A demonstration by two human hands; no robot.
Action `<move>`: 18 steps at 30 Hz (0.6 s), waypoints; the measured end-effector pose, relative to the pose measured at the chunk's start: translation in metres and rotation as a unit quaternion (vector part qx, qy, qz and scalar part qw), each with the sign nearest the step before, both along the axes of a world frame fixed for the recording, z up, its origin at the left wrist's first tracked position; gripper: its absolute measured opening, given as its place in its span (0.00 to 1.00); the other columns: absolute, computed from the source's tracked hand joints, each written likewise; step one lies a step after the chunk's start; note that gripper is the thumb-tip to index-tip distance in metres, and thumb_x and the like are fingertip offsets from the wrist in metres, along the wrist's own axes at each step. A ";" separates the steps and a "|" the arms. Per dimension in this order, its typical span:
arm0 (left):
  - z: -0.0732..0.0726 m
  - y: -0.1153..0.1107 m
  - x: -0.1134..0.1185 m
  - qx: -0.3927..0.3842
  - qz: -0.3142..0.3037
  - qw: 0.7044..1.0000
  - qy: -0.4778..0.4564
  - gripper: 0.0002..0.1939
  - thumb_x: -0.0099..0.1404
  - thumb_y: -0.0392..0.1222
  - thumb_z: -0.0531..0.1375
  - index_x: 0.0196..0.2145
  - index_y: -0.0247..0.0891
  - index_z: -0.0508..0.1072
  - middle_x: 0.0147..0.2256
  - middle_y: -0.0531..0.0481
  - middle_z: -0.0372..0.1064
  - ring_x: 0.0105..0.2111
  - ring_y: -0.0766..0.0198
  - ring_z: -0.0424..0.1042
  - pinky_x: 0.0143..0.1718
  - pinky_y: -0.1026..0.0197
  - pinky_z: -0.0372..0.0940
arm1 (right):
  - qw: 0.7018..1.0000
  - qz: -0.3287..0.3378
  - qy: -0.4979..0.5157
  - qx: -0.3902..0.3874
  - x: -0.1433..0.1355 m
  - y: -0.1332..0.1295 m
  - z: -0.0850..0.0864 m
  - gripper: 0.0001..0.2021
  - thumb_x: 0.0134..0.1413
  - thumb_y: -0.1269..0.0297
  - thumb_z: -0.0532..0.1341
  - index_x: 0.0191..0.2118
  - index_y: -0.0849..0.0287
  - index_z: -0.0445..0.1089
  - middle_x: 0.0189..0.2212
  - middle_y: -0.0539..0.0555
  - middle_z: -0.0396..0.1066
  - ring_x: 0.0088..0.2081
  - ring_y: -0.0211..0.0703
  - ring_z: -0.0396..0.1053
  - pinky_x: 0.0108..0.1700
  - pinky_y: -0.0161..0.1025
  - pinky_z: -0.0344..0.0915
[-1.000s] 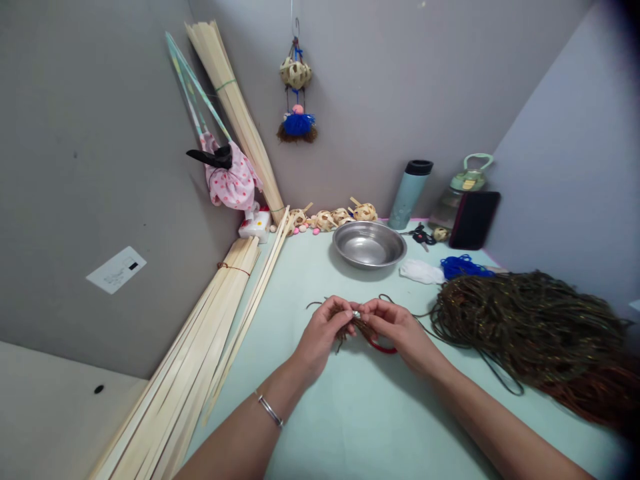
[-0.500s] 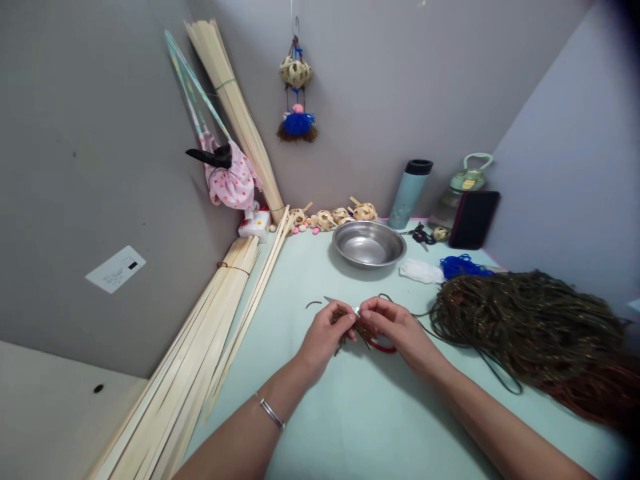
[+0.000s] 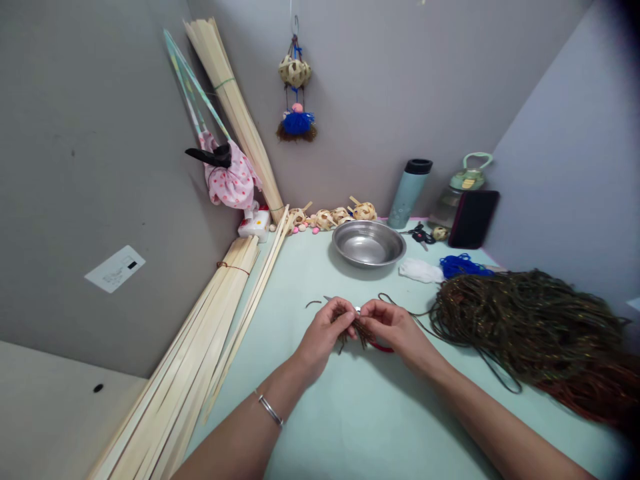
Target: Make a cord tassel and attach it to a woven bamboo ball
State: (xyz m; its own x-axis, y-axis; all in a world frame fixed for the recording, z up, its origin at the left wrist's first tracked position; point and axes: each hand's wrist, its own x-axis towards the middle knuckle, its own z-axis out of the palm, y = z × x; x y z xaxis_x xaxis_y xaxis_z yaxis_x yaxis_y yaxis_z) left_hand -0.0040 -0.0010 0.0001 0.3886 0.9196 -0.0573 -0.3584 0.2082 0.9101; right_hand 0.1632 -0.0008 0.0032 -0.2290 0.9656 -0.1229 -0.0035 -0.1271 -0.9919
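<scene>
Close together above the pale green tabletop, both my hands work at a small tassel of brown cord (image 3: 363,331). My left hand (image 3: 327,333) pinches its top between thumb and fingers, with cut ends hanging below. My right hand (image 3: 390,327) is closed too, its thumb and forefinger pinching at the tassel's top edge. Beneath my hands lie scissors with a red handle (image 3: 383,347); most of them is hidden, and only a blade tip shows on the left. A short cord scrap (image 3: 313,303) lies left of the blade tip.
A steel bowl (image 3: 369,245) stands beyond my hands. On the right lies a big heap of dark cord (image 3: 530,327), with blue yarn (image 3: 463,265) and a white bundle (image 3: 421,270) behind it. Bamboo strips (image 3: 200,353) lie along the left. A tumbler (image 3: 411,193) and phone (image 3: 474,220) stand at the back.
My hands stay in nearly the same place, with only small finger movements at the tassel. The hanging cord ends have shifted slightly.
</scene>
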 end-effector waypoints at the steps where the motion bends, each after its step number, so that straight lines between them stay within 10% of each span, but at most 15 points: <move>1: 0.000 0.000 0.000 0.001 -0.004 1.000 -0.009 0.12 0.63 0.48 0.64 0.35 0.38 0.68 0.33 0.53 0.65 0.29 0.70 0.65 0.36 0.65 0.60 | 1.000 0.004 0.002 -0.002 -0.001 -0.001 0.002 0.18 0.49 0.49 0.69 0.30 0.58 0.67 0.21 0.49 0.72 0.20 0.34 0.58 0.25 0.35 0.53; 18: 0.003 -0.001 0.001 -0.021 0.034 0.999 0.027 0.14 0.55 0.41 0.68 0.38 0.38 0.71 0.38 0.52 0.69 0.31 0.69 0.67 0.35 0.64 0.62 | 0.999 -0.037 0.015 0.018 0.000 -0.002 0.012 0.15 0.49 0.53 0.70 0.31 0.58 0.69 0.19 0.45 0.65 0.22 0.35 0.60 0.28 0.35 0.56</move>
